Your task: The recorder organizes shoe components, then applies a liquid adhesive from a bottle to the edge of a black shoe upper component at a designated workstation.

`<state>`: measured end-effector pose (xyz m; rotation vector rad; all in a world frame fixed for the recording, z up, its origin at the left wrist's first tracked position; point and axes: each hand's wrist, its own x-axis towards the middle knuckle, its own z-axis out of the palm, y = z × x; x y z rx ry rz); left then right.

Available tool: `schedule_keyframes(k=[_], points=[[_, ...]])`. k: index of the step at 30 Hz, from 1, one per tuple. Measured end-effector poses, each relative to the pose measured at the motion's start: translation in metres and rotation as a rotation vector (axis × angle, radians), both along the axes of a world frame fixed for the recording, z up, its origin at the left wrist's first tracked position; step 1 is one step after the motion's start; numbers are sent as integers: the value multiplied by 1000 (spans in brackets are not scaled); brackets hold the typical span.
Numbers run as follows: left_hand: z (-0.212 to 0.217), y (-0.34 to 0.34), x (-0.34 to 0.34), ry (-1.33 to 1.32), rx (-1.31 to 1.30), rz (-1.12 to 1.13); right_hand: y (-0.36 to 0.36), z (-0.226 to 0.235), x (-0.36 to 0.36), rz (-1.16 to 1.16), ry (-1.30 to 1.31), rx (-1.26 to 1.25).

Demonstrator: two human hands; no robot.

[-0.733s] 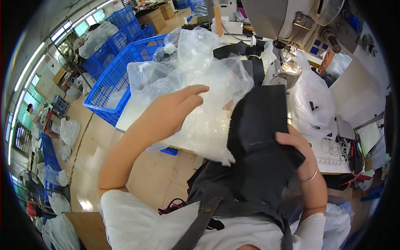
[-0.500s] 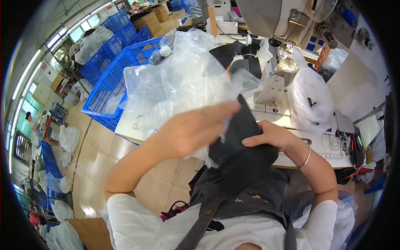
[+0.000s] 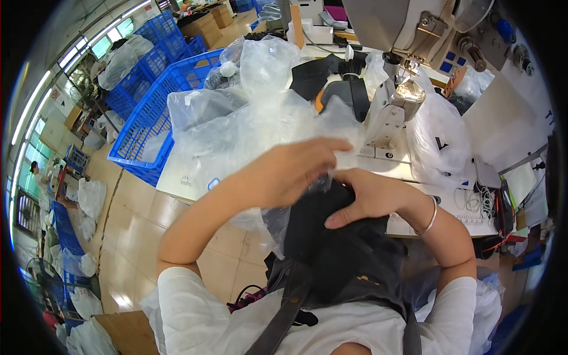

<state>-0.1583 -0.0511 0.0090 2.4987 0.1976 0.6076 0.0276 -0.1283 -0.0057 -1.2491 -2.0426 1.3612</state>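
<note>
Through the head camera I look down on two bare hands working on the near side of a grey sewing machine with a silver metal post (image 3: 384, 121); its top runs out of my view.

Nearer the wearer than the machine, and a little to its left, is a flat piece of matte black material (image 3: 310, 228). Its lower part blends into the wearer's dark grey apron (image 3: 340, 293), so I can't make out where one ends and the other begins.

The right hand (image 3: 367, 192), with a pale bangle (image 3: 432, 218) at the wrist, is clamped on the black piece: the thumb presses on top, while most of the fingers are hidden beyond its upper edge.

The left hand (image 3: 299, 168) is at the same edge, just left of the right hand, its index finger pointing toward the machine. The other fingers are curled and partly hidden beside a wisp of clear film; I can't tell whether they grip anything.

Left of the machine, a heap of crumpled, clear plastic bags (image 3: 254, 127) covers much of the white surface (image 3: 177, 177). Beyond the heap, farther left of the machine, is a blue slatted plastic crate (image 3: 139, 167), partly covered by the bags.
</note>
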Motion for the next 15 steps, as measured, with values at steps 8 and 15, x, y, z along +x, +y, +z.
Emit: schedule_keyframes(k=[8,15], points=[[10,-64,-17,107,-554,-230,14,-47,15,-400,570,-315],[-23,-55,-26,-198,246,455,16,-41,12,-594,804,-232]])
